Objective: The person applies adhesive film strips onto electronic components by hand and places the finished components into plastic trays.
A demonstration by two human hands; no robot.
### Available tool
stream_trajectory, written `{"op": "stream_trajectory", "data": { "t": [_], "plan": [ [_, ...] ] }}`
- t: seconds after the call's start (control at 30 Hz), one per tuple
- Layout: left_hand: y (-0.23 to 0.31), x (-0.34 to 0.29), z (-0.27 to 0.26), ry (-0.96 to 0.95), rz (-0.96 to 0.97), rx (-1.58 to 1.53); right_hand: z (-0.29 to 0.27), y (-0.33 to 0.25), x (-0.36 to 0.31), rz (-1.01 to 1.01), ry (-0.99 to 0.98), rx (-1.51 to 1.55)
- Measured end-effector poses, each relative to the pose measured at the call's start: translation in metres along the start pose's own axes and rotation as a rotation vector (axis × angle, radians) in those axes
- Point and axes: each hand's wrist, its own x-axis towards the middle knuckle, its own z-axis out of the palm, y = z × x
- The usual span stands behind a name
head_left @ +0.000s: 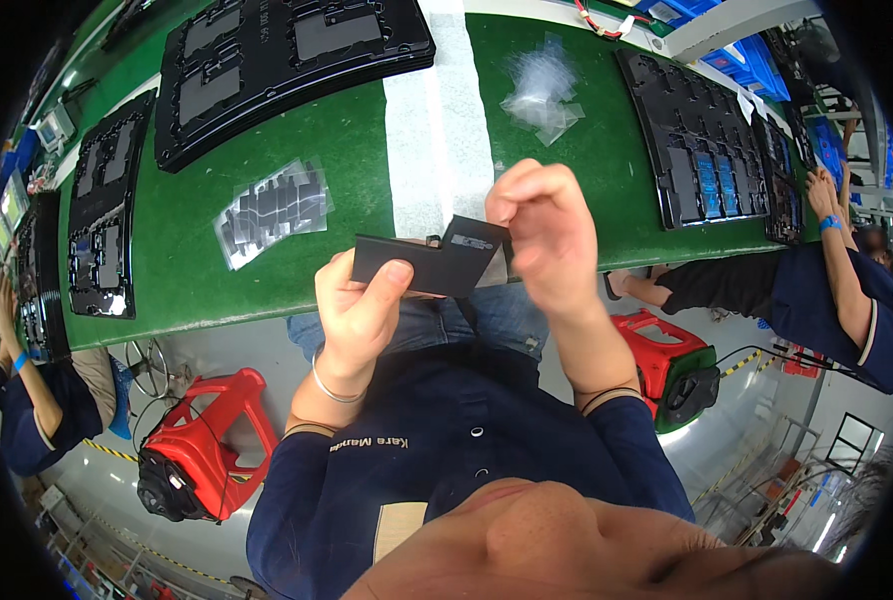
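Far left: co-worker (42,415) at the bench (362,180), blue band on wrist. Next, black tray (112,200), lying on green bench top near its edge; red stool (212,420) on the floor below. Behind and right of that tray, tray stack (182,130), black, with grey rectangular areas. Nearer the person, film sheets (277,210), clear with dark strips, lying flat, overlapping.

Centre: left hand (362,310) closed on the left end of the part (417,265), thumb on the face turned to camera, other fingers mostly hidden behind. Part is flat, black, notched on top, pale print at its right end; held up at the near bench edge, between the hands. White strip (417,130) runs across the bench behind it. Right hand (547,235) at the part's upper right corner, fingers curled, thumb and index tips nearly together; can't tell if they pinch anything.

Right: film pile (545,90), then big tray (657,110) with blue pieces (707,185) in some pockets. Second co-worker (817,300) far right.
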Motion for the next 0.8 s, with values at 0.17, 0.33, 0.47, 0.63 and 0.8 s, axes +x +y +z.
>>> {"op": "stream_trajectory", "data": {
  "t": [0.17, 0.33, 0.47, 0.63, 0.8],
  "plan": [
    [0.013, 0.002, 0.002, -0.091, 0.072, 0.378, -0.019, -0.020, 0.020, 0.597, -0.271, -0.158],
    [0.013, 0.004, -0.002, -0.073, 0.050, 0.426, -0.020, -0.014, 0.015, 0.590, -0.270, -0.164],
    [0.011, 0.003, 0.001, 0.007, -0.031, 0.351, -0.012, -0.021, 0.011, 0.238, -0.310, -0.628],
    [0.002, 0.001, 0.001, -0.003, 0.021, 0.290, -0.017, -0.016, 0.014, 0.192, -0.270, -0.557],
    [-0.002, 0.004, 0.003, 0.021, 0.058, 0.180, -0.010, -0.020, 0.020, 0.444, -0.168, -0.281]
  ]
}}
